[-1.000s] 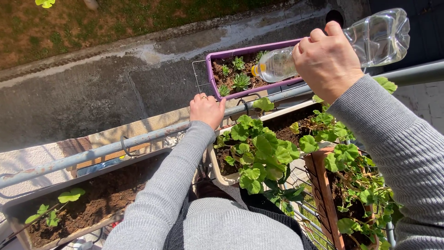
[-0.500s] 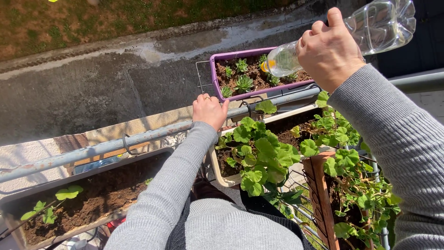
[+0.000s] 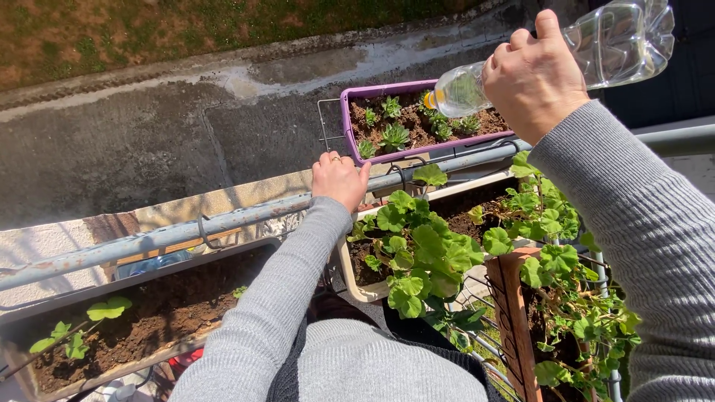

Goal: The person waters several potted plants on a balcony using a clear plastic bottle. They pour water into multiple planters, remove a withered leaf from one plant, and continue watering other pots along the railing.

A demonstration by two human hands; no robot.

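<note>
Outdoors, metal railing (image 3: 223,222) above concrete (image 3: 149,149).

Bright sun falls hard on a balcony seen from above. A grey metal railing (image 3: 223,222) crosses the view at a slant, rusted in spots. Beyond and far below it lies a stretch of dark concrete pavement (image 3: 149,141) (stained pale along its upper edge), and past that a strip of patchy grass (image 3: 186,30). A low pale ledge (image 3: 45,242) runs under the railing. Shadows are short and sharp.
</note>
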